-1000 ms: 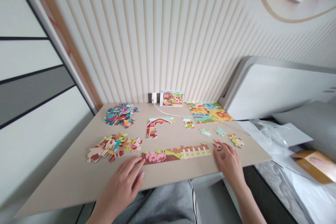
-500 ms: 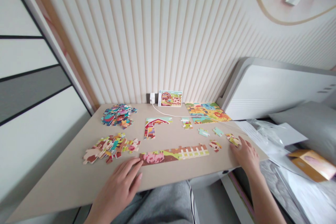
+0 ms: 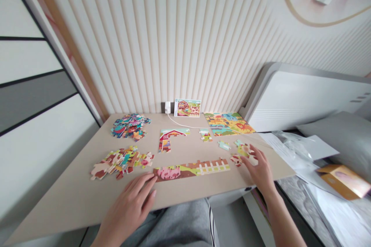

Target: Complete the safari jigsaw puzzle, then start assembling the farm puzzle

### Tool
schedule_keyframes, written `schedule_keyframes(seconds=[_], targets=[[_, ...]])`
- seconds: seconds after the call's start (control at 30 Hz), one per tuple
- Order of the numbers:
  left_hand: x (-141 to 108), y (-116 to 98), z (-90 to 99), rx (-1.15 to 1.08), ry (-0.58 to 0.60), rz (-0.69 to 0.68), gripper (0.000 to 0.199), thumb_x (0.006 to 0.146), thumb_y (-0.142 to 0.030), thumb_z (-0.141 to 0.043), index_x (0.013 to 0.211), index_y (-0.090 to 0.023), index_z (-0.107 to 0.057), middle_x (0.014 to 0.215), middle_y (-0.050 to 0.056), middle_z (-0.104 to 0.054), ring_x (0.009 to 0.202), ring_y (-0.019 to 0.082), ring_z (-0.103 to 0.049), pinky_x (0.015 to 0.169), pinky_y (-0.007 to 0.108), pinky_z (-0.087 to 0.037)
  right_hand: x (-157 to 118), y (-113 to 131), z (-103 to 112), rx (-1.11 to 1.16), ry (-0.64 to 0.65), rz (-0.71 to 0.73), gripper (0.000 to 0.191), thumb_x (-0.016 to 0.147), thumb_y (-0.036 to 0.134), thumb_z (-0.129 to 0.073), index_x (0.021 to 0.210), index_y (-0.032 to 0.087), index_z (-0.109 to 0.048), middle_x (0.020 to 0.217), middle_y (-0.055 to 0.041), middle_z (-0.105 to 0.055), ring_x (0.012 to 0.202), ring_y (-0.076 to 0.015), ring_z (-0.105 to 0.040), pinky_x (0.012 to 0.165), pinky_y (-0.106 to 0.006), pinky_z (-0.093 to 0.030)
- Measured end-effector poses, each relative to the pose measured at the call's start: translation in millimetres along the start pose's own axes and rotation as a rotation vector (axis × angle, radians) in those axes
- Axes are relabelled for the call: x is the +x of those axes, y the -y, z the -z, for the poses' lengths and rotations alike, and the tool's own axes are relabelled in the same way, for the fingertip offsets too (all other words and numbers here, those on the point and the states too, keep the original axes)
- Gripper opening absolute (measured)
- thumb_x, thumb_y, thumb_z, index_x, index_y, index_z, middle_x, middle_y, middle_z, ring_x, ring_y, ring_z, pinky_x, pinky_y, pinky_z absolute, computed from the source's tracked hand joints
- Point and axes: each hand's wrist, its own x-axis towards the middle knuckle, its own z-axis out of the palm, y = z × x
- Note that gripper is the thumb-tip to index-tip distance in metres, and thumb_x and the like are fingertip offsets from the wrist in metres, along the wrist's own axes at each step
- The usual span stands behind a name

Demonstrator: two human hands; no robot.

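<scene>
My left hand [image 3: 135, 200] lies on the table with fingers extended, its fingertips at the left end of a joined puzzle strip [image 3: 189, 171] showing pigs and a white fence. My right hand [image 3: 261, 168] grips a green, white and brown puzzle piece [image 3: 246, 149] between thumb and fingers. Right beside its thumb lies a brown-and-white piece [image 3: 236, 159]. Pale blue pieces [image 3: 224, 145] rest behind, one partly covered by the held piece. A joined barn corner [image 3: 165, 139] sits farther back, with a tractor piece [image 3: 205, 136] to its right.
Two heaps of loose pieces, a farm heap [image 3: 121, 161] and a darker blue heap [image 3: 130, 126], are on the left. A picture card [image 3: 187, 108] leans on the wall beside a white charger [image 3: 167, 107], whose cable crosses towards an animal puzzle [image 3: 228, 123]. A bed stands right.
My right hand has moved left from the table's right side, bringing the green, white and brown puzzle piece with it. My left hand stays in place.
</scene>
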Motion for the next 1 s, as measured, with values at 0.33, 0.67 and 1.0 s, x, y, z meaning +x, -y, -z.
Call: schedule_keyframes(seconds=[0.33, 0.67, 1.0], targets=[[1.9, -4.7, 3.5, -0.028, 0.024, 0.03, 0.041, 0.099, -0.029, -0.056, 0.139, -0.023, -0.061, 0.136, 0.011, -0.065, 0.125, 0.029, -0.063, 0.104, 0.043, -0.056, -9.5, 98.8, -36.4, 0.284, 0.249, 0.203, 0.06, 0.096, 0.04, -0.062, 0.153, 0.028, -0.046, 0.145, -0.014, -0.055, 0.104, -0.0226, -0.069, 0.095, -0.043, -0.058], [4.3, -9.1, 7.3, -0.059, 0.038, 0.056, 0.041, 0.099, -0.028, -0.055, 0.139, -0.024, -0.06, 0.135, 0.011, -0.064, 0.125, 0.029, -0.062, 0.105, 0.043, -0.055, -24.1, 190.2, -78.9, 0.493, 0.608, 0.289, 0.053, 0.093, 0.028, -0.068, 0.145, 0.032, -0.056, 0.142, -0.0081, -0.055, 0.119, -0.0222, -0.064, 0.109, -0.04, -0.051], [8.0, -14.9, 14.4, -0.092, 0.054, 0.088, 0.039, 0.1, -0.025, -0.052, 0.138, -0.022, -0.061, 0.132, 0.011, -0.064, 0.121, 0.028, -0.062, 0.104, 0.043, -0.055, -28.4, 243.3, -138.9, 0.422, 0.724, 0.494, 0.049, 0.086, 0.026, -0.078, 0.133, 0.029, -0.067, 0.13, -0.0084, -0.064, 0.123, -0.0267, -0.061, 0.109, -0.044, -0.048]])
